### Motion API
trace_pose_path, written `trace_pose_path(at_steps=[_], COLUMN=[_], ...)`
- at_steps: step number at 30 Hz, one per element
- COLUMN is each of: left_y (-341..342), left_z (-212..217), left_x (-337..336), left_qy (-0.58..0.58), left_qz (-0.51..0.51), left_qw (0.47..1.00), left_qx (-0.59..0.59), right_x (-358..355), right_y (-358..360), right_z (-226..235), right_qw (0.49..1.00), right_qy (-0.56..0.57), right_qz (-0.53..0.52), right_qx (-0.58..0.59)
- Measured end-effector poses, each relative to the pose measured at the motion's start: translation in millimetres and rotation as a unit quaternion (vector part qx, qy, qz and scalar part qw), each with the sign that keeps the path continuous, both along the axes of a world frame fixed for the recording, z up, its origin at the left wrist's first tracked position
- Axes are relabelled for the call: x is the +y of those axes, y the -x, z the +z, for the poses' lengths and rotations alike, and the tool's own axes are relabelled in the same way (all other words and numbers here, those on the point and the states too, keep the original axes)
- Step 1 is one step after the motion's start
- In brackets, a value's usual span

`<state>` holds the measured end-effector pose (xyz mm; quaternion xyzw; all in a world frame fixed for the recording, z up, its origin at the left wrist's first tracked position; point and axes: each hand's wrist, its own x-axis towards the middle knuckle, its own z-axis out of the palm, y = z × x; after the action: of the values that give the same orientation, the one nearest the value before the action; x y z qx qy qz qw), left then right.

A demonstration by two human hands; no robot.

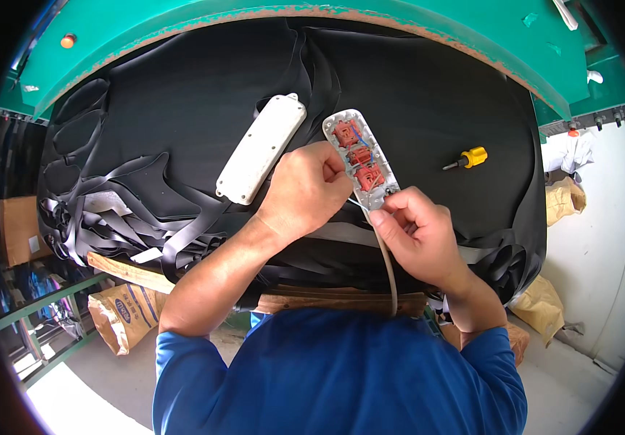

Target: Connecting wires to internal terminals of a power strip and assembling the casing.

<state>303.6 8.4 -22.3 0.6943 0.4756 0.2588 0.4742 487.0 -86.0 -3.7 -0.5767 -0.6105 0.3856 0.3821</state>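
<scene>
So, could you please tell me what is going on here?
A person is working bare-handed on an opened power strip, its red inner parts and a blue wire exposed. The right hand holds its near end, by the pale cable; the left hand is at its left edge, though what those fingers grip is hidden. The white cover lies apart to the left, and a yellow-handled screwdriver to the right, both on black material.
</scene>
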Motion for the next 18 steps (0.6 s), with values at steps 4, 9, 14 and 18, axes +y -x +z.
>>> trace_pose_path(at_steps=[4,9,14,18], left_y=[0,0,0,2], left_z=[3,4,3,5], left_x=[1,0,-1,-3], left_qy=[-0.005,0.003,0.016,0.03], left_qz=[-0.003,-0.002,0.003,0.006], left_qw=[1.0,1.0,1.0,0.999], left_qx=[0.01,0.013,-0.001,-0.014], right_x=[14,37,30,18], right_y=[-11,-26,-25,-26], right_z=[0,-8,0,0], right_qw=[0.997,0.991,0.996,0.993], right_qy=[-0.056,-0.102,-0.065,-0.032], right_qz=[-0.045,-0.09,-0.061,-0.06], right_qx=[-0.028,0.014,0.024,0.1])
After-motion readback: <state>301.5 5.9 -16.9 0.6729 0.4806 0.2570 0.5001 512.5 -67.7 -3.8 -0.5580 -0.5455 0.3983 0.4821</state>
